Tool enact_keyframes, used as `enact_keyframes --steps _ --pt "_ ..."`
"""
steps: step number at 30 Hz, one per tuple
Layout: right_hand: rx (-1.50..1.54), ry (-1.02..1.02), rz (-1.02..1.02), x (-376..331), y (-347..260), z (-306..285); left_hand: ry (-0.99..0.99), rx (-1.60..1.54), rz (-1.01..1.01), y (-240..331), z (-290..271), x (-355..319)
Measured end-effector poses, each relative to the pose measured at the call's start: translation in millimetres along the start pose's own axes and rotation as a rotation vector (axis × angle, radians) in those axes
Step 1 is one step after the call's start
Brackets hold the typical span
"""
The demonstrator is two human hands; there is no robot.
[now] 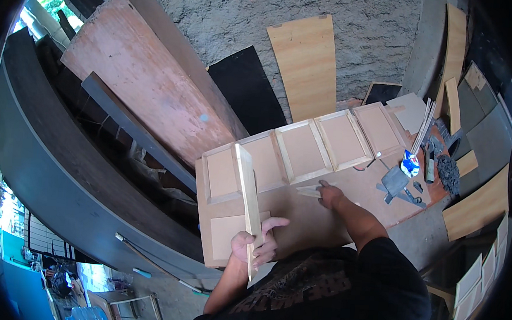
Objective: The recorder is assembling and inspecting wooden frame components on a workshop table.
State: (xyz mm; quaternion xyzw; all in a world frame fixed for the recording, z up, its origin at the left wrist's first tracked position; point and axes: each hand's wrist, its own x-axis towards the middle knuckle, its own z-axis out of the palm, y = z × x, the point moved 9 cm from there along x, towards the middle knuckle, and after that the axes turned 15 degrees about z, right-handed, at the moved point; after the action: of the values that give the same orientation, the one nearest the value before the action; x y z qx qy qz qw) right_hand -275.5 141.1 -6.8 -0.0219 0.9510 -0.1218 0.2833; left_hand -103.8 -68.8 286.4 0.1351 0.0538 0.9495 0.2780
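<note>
Raised over the board's near left part, my left hand (256, 245) is closed round a long pale wooden piece (246, 189), seen edge-on, with its index finger sticking out to the right. My right hand (329, 195) is low over the brown board (290, 218), its fingers at the end of a short pale strip (308, 191) and apparently gripping it. Along the board's far side lie several wood-framed panels (301, 151) in a row. A thin flat sheet (226, 236) lies partly behind my left hand.
At the board's right end are a blue-and-white packet (409, 163), a grey scraper-like plate (394, 182), thin sticks (424, 126) and a dark crumpled cloth (447, 172). A large pinkish wooden box (149, 77) and dark cabinet (52, 141) stand left. Plywood (306, 63) leans on the wall.
</note>
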Motion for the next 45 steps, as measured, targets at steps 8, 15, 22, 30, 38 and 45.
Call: enact_keyframes --steps 8,15,22,30,38,45 --pt "-0.065 0.138 -0.155 -33 -28 53 -0.237 -0.043 0.055 7 9 20" --pt "0.216 0.214 -0.525 -49 -89 95 -0.237 -0.066 0.038 -2 -5 26" --pt "0.555 0.01 -0.158 -64 -71 45 -0.235 -0.071 -0.081 -5 5 40" --pt "0.537 0.062 -0.124 -49 -43 88 0.019 0.164 -0.015 5 -6 57" --pt "0.624 -0.128 -0.113 -46 -75 62 0.044 0.275 0.047 14 -24 52" --pt "1.779 -0.201 -0.58 -172 -120 -202 0.178 0.604 -0.062 17 -37 40"
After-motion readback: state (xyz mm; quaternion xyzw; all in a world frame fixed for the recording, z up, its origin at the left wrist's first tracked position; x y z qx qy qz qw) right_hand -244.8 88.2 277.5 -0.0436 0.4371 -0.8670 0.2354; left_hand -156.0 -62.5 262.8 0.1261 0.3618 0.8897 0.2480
